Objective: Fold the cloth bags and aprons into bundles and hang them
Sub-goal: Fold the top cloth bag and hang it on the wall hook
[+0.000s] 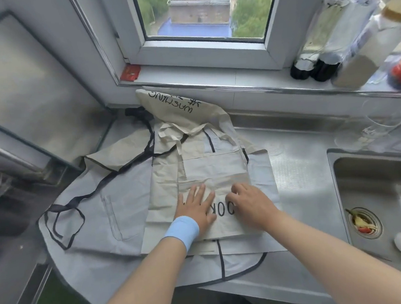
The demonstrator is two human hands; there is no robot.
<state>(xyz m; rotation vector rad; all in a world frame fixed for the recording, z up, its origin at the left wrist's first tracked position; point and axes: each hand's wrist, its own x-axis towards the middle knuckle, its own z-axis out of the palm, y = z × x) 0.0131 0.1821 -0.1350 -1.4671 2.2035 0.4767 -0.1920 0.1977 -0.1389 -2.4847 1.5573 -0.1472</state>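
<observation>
Pressing flat at lower centre, the left hand [195,206], fingers spread, and the right hand [249,205], fingers curled, possibly pinching, are laid on a cloth bag [211,175] atop an apron [99,221]; edges should be aligned before creasing.

Creased matt beige cloth bag [211,172], smooth grey apron [98,209], brushed metal counter [300,172]

Two cloth bags [211,172], one apron [99,223]

Bag lettering [224,211] partly hidden under hands; bottles [344,30] blurred.
</observation>
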